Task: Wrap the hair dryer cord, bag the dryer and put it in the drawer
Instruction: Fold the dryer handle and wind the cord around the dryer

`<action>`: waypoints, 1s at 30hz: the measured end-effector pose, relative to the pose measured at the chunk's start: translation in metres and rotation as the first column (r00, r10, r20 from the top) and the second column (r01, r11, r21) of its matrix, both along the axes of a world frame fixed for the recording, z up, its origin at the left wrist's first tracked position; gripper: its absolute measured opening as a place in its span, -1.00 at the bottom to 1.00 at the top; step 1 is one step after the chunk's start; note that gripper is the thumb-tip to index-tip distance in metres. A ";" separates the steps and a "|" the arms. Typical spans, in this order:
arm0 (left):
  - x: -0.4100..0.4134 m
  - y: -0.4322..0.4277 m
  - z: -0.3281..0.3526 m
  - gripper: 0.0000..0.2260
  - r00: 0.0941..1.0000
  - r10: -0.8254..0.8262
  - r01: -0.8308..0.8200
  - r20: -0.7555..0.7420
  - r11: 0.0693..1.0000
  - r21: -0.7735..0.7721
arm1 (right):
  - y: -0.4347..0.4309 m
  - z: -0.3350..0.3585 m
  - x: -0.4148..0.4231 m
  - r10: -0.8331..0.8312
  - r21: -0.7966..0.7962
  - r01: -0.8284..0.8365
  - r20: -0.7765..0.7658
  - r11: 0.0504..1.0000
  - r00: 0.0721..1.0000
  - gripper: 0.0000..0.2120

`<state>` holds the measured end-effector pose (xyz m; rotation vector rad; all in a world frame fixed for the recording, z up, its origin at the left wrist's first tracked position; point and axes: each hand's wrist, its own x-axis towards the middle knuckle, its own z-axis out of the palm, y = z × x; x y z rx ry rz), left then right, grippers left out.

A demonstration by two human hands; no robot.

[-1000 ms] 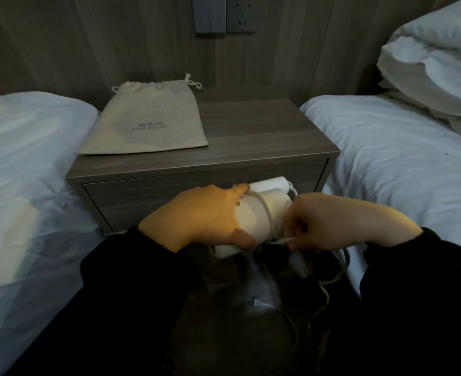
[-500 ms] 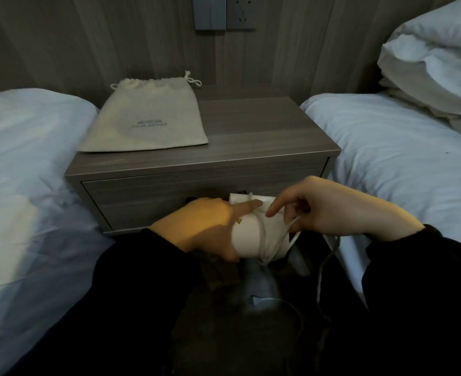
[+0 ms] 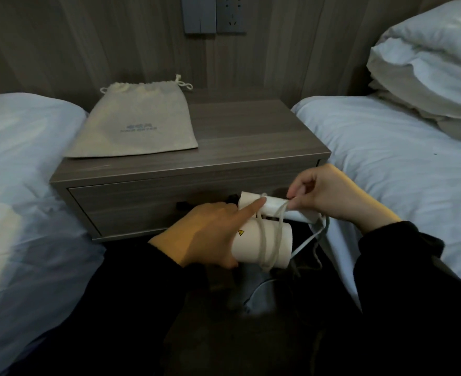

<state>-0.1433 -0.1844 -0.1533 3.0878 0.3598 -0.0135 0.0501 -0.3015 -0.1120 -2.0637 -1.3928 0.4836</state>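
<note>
Head: dryer (image 3: 247,246), cord (image 3: 278,229) before drawer front (image 3: 129,207)

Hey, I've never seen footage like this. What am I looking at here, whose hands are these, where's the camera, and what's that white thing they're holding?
There is no machine here. The camera sits on a person's head and looks forward and down, so the two dark-sleeved arms are the wearer's own. The left hand grips the barrel of a white hair dryer, with its forefinger stretched onto the folded handle. The right hand pinches the cord, which already loops around the dryer; the rest hangs loose below. Behind the hands a wooden nightstand stands between two white beds, and its drawer is shut. A beige drawstring bag lies flat on top, toward the left side. Wall sockets sit above.
</note>
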 end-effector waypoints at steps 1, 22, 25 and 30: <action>0.000 0.000 -0.001 0.01 1.000 -0.002 0.002 0.011 1.000 0.015 | 0.003 -0.004 0.000 -0.057 0.017 0.057 0.019 0.998 0.998 -0.82; 0.007 -0.009 -0.004 -0.13 0.987 -0.155 0.147 0.033 0.974 0.175 | 0.014 -0.026 0.001 -0.095 0.101 0.094 0.001 0.990 0.996 -0.93; 0.005 -0.007 -0.005 -0.16 0.990 -0.138 0.131 0.026 0.977 0.169 | 0.017 -0.030 -0.003 -0.137 0.135 0.138 -0.018 0.981 0.990 -0.94; 0.005 -0.005 -0.008 -0.22 0.993 -0.116 0.112 0.013 0.978 0.175 | 0.017 -0.036 -0.009 -0.206 0.209 0.216 -0.068 0.954 0.976 -0.91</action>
